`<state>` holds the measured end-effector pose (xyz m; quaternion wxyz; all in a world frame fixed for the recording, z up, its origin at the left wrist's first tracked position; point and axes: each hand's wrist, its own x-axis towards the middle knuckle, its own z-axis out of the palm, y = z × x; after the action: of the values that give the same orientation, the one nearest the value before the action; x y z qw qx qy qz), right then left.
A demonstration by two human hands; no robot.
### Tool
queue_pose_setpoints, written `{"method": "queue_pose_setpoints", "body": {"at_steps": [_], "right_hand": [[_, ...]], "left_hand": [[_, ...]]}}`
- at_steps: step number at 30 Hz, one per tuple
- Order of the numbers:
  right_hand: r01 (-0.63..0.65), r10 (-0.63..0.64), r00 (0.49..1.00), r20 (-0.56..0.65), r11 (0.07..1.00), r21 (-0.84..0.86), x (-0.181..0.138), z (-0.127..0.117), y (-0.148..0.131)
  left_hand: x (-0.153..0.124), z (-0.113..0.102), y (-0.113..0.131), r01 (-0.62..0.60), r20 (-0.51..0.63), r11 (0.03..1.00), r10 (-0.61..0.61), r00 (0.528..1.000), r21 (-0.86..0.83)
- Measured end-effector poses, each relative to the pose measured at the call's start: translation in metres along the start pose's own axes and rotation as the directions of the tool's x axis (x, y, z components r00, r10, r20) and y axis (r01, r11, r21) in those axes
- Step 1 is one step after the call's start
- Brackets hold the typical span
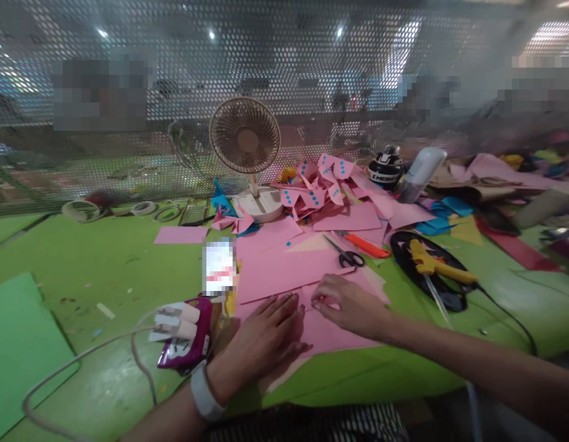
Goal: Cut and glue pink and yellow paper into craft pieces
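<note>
My left hand (266, 331) lies flat on pink paper, its fingers stretched toward the middle of the stack. Close to its fingertips, my right hand (346, 306) has its fingers curled in a pinch just above the paper; whatever is between them is too small to make out. Beyond both hands is a larger pink sheet (284, 273), its near edge running past my fingertips. Black-handled scissors (353, 259) rest on the pink paper, beside an orange-handled cutter (369, 245). To the right, a yellow glue gun (443, 268) lies across a black dish (401, 247).
A small fan (246, 140) stands at the back, near folded pink paper pieces (332, 178) with blue marks. A lit phone (220, 267), a purple power strip (201, 328) with plugs and loose cables lie left. A green sheet (26, 356) covers the left corner; tape rolls (84, 210) sit behind.
</note>
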<state>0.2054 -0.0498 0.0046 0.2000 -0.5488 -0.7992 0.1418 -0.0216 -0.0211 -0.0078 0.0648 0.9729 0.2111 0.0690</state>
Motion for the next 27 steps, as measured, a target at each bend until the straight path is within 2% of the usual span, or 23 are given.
{"method": "queue_pose_setpoints", "body": {"at_steps": [2,3,5,7,10,15,27], "right_hand": [[-0.182,0.151,0.969,0.195,0.971,0.152,0.008,0.002,-0.001],[-0.292,0.207,0.923,0.325,0.925,0.242,0.012,0.004,0.000],[-0.479,0.225,0.806,0.548,0.791,0.380,0.019,0.009,0.004],[-0.579,0.209,0.735,0.645,0.689,0.436,0.026,0.013,0.007],[-0.639,0.203,0.688,0.697,0.624,0.449,0.034,0.016,0.010],[-0.674,0.168,0.640,0.749,0.590,0.444,0.040,0.014,0.011],[-0.668,0.189,0.637,0.748,0.619,0.413,0.048,0.012,-0.005]], "left_hand": [[0.000,-0.002,0.001,0.003,0.006,1.000,-0.003,1.000,0.003],[0.000,-0.003,0.001,0.007,0.012,1.000,-0.007,1.000,0.007],[0.000,-0.003,0.001,0.010,0.023,1.000,-0.011,1.000,0.016],[0.000,-0.002,0.001,0.011,0.012,1.000,-0.011,1.000,0.020],[-0.001,0.001,0.001,0.008,-0.026,1.000,-0.007,1.000,0.011],[-0.002,0.000,0.003,0.027,-0.036,1.000,-0.028,0.999,-0.015],[-0.002,0.000,0.004,0.040,-0.014,0.998,-0.041,0.999,-0.039]]}}
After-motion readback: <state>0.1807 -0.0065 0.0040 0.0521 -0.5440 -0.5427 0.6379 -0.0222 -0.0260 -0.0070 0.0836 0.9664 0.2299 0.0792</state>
